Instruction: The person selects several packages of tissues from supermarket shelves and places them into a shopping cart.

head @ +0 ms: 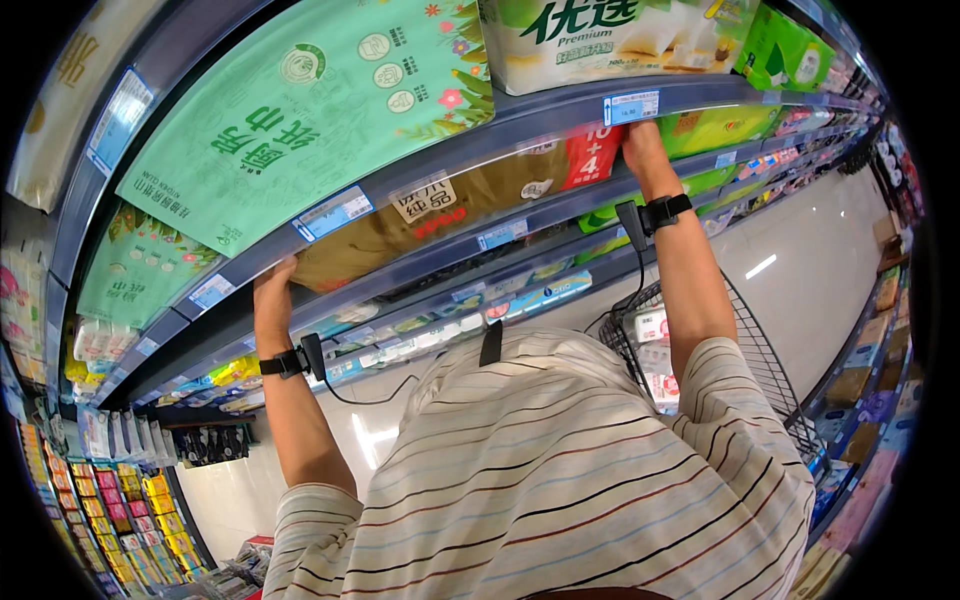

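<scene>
A large brown plastic-wrapped tissue pack [480,191] with a red end lies on a shelf, between my hands. My left hand [276,277] is at its left end; the fingers pass behind the shelf lip and are partly hidden. At the pack's red right end is my right hand [643,142], its fingers hidden under a blue-and-white price tag [631,109]. Whether either hand grips the pack cannot be told. Above it, a green kitchen-paper pack [315,112] and a white tissue pack [615,45] stand on the upper shelf. Both wrists wear black straps with cabled devices.
A wire shopping cart [757,337] holding wrapped packs stands to the right, beside my right arm. The curved shelf edge [555,116] runs across in front. Lower shelves hold more packs. Another goods shelf [855,375] lines the far right, and hanging bags [124,435] are at left.
</scene>
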A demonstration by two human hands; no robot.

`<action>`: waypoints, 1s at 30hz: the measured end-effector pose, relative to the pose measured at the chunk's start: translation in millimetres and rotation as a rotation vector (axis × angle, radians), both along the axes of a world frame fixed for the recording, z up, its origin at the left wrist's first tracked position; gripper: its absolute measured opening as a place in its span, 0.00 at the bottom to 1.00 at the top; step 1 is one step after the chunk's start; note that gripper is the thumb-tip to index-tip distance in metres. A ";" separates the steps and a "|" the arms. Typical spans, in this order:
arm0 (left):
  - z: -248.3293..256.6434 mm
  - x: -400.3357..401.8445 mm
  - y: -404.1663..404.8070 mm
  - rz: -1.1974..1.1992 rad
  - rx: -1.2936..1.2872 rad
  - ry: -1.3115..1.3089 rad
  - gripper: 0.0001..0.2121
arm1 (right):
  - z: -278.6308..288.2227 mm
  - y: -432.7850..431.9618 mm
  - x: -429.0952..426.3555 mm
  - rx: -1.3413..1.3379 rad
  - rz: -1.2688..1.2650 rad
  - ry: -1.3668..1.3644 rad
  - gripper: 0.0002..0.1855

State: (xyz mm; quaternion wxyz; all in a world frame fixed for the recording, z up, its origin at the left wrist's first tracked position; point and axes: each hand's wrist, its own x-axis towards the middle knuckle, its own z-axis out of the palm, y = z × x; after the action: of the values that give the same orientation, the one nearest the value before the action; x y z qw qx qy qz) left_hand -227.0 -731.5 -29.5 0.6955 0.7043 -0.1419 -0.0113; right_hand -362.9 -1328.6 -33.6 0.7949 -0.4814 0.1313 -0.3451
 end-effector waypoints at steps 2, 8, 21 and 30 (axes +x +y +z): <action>4.4 -9.2 -2.1 -0.026 -0.049 0.036 0.21 | -1.2 1.4 -5.8 -0.027 -0.008 -0.047 0.20; -0.9 -0.2 10.4 -0.104 -0.050 0.103 0.23 | 4.1 2.5 -9.6 -0.057 -0.061 -0.064 0.19; 15.7 -26.6 -4.9 -0.110 0.266 -0.087 0.28 | 14.1 34.4 -42.4 -0.070 -0.105 -0.015 0.31; 5.8 -21.4 -12.7 -0.142 0.361 -0.070 0.27 | 9.0 52.1 -44.4 -0.136 -0.108 0.098 0.31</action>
State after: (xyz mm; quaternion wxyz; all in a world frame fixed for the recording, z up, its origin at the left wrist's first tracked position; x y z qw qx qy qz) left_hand -248.4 -744.3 -23.7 0.5499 0.8058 -0.2111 -0.0613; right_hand -407.3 -1276.6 -24.6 0.7334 -0.5428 0.1718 -0.3715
